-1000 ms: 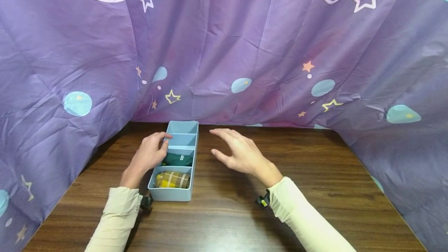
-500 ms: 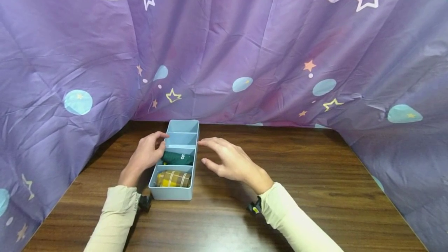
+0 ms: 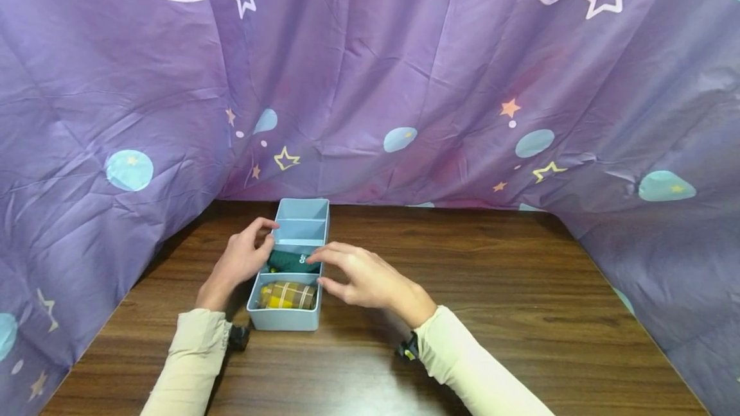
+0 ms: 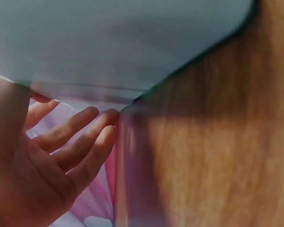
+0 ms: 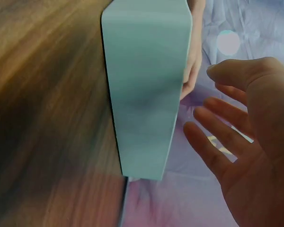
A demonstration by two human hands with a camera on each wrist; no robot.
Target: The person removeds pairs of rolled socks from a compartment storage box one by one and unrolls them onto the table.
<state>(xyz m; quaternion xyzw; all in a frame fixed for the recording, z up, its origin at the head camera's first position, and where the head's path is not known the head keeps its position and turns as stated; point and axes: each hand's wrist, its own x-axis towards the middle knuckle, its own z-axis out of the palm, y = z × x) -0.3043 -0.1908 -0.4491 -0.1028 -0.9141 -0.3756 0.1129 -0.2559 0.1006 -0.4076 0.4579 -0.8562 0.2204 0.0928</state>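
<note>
A long light-blue divided box stands on the table, split into several compartments. A dark green bundle of cloth with white lettering lies in one of them. In the nearest compartment is a yellow and brown plaid roll of cloth. My left hand is at the box's left side, fingertips by the rim, fingers loosely bent. My right hand reaches over the right rim, its fingertips overlapping the green bundle and its thumb by the nearest compartment. In the right wrist view its fingers are spread with nothing between them.
The two far compartments of the box show bare bottoms. A dark wooden table extends to the right. Purple curtain with stars and moons hangs behind and along both sides. Each wrist carries a small black device.
My right hand has moved left and a little nearer, from beside the box to over its right rim. My left hand stays about where it was; the box and cloths look unmoved.
</note>
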